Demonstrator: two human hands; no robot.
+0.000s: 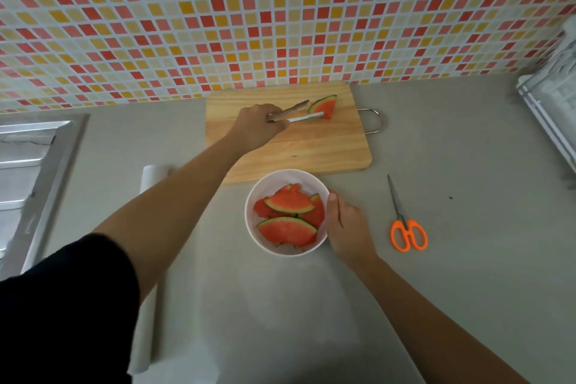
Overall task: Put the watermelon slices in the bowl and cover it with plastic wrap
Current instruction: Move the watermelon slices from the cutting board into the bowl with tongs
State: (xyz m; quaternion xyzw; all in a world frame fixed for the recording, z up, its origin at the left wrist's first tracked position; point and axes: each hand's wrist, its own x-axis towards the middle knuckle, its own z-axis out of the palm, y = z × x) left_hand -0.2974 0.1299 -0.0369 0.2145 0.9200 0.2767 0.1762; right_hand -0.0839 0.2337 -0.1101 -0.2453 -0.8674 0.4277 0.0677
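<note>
Most slices (286,215) already in bowl (253,227); last slice (324,106) on cutting board (311,146). Left hand (258,125) fingers grasp tongs (299,112) at it. Right hand (346,227) fingers grasp bowl rim. Plastic wrap (146,259) roll on tabletop (467,259), covering not started.

Pale wooden cutting board (327,146) with visible grain and metal handle (372,120); matt grey counter (452,150); smooth white bowl (258,190); orange plastic-handled scissors (408,234).

I'm watching through one head camera, looking forward and steeply down at the counter (436,140). It's taking in both forearms up close, with the tiled wall (280,9) filling the top.
</note>
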